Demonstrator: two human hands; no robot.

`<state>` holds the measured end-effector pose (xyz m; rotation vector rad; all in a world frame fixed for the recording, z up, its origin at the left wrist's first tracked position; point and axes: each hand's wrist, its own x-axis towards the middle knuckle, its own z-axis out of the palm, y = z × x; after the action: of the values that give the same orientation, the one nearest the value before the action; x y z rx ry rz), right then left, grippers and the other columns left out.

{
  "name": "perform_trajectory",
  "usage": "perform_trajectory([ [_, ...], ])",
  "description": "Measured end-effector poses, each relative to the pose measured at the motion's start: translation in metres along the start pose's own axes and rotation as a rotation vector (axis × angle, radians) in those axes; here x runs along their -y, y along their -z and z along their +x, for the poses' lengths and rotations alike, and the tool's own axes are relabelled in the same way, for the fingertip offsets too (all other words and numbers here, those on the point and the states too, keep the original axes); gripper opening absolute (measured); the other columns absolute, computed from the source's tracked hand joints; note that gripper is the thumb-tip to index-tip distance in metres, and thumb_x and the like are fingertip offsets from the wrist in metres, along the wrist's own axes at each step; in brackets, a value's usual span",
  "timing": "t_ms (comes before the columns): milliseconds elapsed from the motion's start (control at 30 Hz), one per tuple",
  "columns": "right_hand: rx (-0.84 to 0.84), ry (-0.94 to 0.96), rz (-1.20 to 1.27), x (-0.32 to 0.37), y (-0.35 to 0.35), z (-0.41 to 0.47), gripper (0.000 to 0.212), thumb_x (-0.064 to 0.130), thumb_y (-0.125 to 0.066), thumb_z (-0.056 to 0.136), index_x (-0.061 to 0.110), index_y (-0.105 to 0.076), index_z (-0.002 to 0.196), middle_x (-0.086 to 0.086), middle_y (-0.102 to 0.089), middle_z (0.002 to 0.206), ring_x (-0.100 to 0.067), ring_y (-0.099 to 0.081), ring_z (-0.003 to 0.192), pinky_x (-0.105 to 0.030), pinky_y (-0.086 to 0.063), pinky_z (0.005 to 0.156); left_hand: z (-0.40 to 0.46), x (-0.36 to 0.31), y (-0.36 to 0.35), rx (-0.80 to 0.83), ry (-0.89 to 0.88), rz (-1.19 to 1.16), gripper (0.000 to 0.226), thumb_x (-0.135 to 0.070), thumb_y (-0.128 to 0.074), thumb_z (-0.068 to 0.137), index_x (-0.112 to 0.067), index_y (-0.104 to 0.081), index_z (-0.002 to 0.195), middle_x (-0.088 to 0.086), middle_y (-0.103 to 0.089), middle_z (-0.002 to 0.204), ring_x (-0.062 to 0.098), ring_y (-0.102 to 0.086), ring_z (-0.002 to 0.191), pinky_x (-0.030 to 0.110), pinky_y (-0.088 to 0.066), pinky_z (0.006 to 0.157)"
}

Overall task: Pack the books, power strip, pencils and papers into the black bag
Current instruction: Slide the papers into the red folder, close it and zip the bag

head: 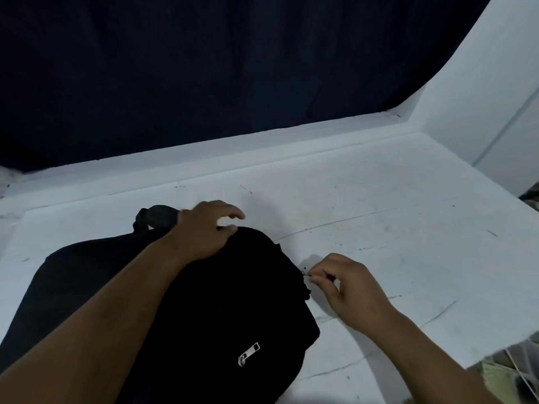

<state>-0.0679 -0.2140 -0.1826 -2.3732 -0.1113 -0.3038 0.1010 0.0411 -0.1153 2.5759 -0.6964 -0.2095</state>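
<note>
Black bag (204, 301) lies on scuffed white table (379, 199), dark curtain (204, 68) behind.

The black bag (204, 301) fills the near left of the white table (408, 228). The table's right and far side are open. A dark curtain (204, 68) blocks the back.

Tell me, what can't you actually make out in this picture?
- Head view: anything inside the black fabric bag; its cloth hides it.
- Main zip's state: lost in black on black, partly under the left forearm.
- Small metal zip pull pinched by the right hand: too small for detail.
- Left hand: palm contact on the bag unclear.
</note>
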Motion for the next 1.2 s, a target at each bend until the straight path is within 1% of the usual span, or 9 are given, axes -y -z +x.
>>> perform_trajectory([
  [67, -0.013, 0.024, 0.003, 0.002, -0.002, 0.001, 0.012, 0.025, -0.061, 0.091, 0.028, -0.072, 0.089, 0.017, -0.062, 0.083, -0.006, -0.061, 0.072, -0.029, -0.053, 0.063, -0.013, -0.041, -0.022, 0.168, -0.211, 0.074, 0.032, -0.033, -0.056, 0.098, -0.044, -0.059, 0.128, -0.023, -0.055, 0.134, 0.005, -0.04, 0.129, 0.044, -0.024, 0.106],
  [167, 0.004, 0.062, -0.05, -0.001, -0.004, 0.003, 0.015, 0.017, -0.065, 0.09, 0.029, -0.073, 0.09, 0.016, -0.065, 0.087, -0.003, -0.063, 0.075, -0.03, -0.055, 0.065, -0.02, -0.067, -0.064, 0.206, -0.328, 0.26, 0.027, -0.027, -0.055, 0.094, -0.04, -0.067, 0.114, -0.018, -0.063, 0.115, 0.007, -0.048, 0.116, 0.042, -0.025, 0.098],
  [400, 0.191, 0.128, 0.086, 0.003, -0.001, -0.02, 0.018, 0.017, -0.055, 0.09, 0.028, -0.067, 0.084, 0.023, -0.055, 0.079, -0.001, -0.058, 0.073, -0.019, -0.046, 0.064, -0.017, -0.062, -0.086, -0.135, -0.062, 0.174, 0.025, -0.02, -0.054, 0.089, -0.037, -0.072, 0.086, -0.019, -0.068, 0.097, 0.0, -0.055, 0.1, 0.03, -0.018, 0.089],
  [567, 0.259, 0.09, 0.229, -0.009, 0.014, -0.03, 0.014, 0.014, -0.064, 0.091, 0.023, -0.074, 0.087, 0.017, -0.064, 0.08, -0.006, -0.063, 0.075, -0.012, -0.044, 0.067, -0.042, -0.066, -0.103, -0.235, -0.008, 0.013, 0.024, -0.017, -0.063, 0.077, -0.036, -0.073, 0.086, -0.026, -0.066, 0.093, -0.001, -0.06, 0.098, 0.042, -0.043, 0.103],
  [700, 0.32, -0.096, 0.422, -0.006, 0.023, -0.035, 0.012, 0.015, -0.069, 0.091, 0.023, -0.077, 0.089, 0.015, -0.07, 0.082, -0.008, -0.067, 0.07, -0.013, -0.047, 0.067, -0.091, -0.101, -0.104, -0.437, 0.047, -0.087, 0.032, -0.007, -0.069, 0.072, -0.033, -0.072, 0.091, -0.021, -0.059, 0.1, 0.004, -0.052, 0.104, 0.025, -0.043, 0.095],
  [800, 0.4, -0.212, 0.522, -0.003, 0.027, -0.034, 0.015, 0.017, -0.066, 0.093, 0.024, -0.077, 0.086, 0.012, -0.073, 0.075, -0.003, -0.065, 0.064, -0.012, -0.046, 0.064, -0.125, -0.125, -0.115, -0.409, 0.083, -0.145, 0.019, -0.019, -0.062, 0.069, -0.033, -0.071, 0.078, -0.019, -0.056, 0.081, 0.004, -0.054, 0.088, 0.022, -0.048, 0.078],
  [933, 0.504, -0.212, 0.6, 0.001, 0.031, -0.032, 0.022, 0.027, -0.056, 0.1, 0.027, -0.078, 0.094, 0.004, -0.072, 0.077, 0.002, -0.059, 0.064, -0.012, -0.042, 0.061, -0.141, -0.14, -0.136, -0.389, 0.229, -0.126, 0.018, -0.045, -0.068, 0.07, -0.033, -0.073, 0.082, -0.023, -0.059, 0.079, -0.002, -0.054, 0.085, 0.012, -0.044, 0.073],
  [1100, 0.658, -0.213, 0.643, -0.004, 0.028, -0.029, 0.063, 0.058, -0.016, 0.099, 0.035, -0.073, 0.112, 0.007, -0.074, 0.097, -0.004, -0.065, 0.086, -0.022, -0.049, 0.072, -0.146, -0.15, -0.148, -0.519, 0.372, -0.049, 0.023, -0.053, -0.066, 0.076, -0.031, -0.072, 0.08, -0.021, -0.062, 0.082, 0.001, -0.055, 0.084, 0.027, -0.049, 0.077],
  [1200, 0.642, -0.235, 0.65, -0.007, 0.025, -0.02, 0.066, 0.057, -0.016, 0.1, 0.031, -0.077, 0.102, 0.006, -0.075, 0.095, -0.013, -0.069, 0.083, -0.027, -0.048, 0.068, -0.151, -0.154, -0.151, -0.563, 0.402, -0.082, 0.022, -0.046, -0.056, 0.081, -0.031, -0.072, 0.079, -0.021, -0.062, 0.083, 0.003, -0.056, 0.086, 0.04, -0.05, 0.082],
])
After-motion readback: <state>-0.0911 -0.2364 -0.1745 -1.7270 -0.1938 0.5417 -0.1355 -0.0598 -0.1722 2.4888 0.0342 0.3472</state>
